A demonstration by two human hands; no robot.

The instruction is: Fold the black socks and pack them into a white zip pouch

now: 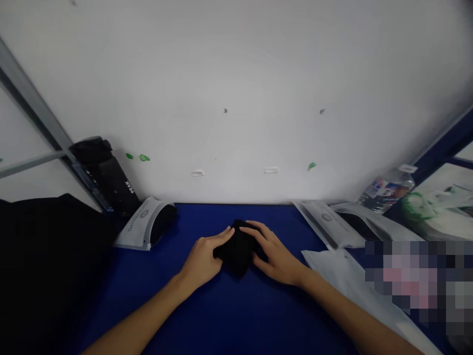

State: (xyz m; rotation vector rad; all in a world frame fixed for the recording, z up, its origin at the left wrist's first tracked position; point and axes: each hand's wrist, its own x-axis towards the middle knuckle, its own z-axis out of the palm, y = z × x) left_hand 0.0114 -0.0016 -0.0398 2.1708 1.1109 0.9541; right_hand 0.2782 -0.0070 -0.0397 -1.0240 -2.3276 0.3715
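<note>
A small bundle of black cloth (239, 251) is between my two hands, over the blue tabletop (236, 315). Its exact kind cannot be made out. My left hand (204, 256) grips the bundle's left side, thumb and fingers closed on it. On the opposite side, my right hand (273, 253) has its fingers curled over the top and right edge of the same cloth. The fingertips underneath are partly hidden by the dark fabric.
Left of my hands lies a zip pouch (144, 224) with black contents, near a black bottle (107, 172) and a large black mass (48, 271). To the right are another zip pouch (328, 222), a white plastic bag (340, 276) and a clear bottle (388, 190). A white wall (236, 74) stands behind.
</note>
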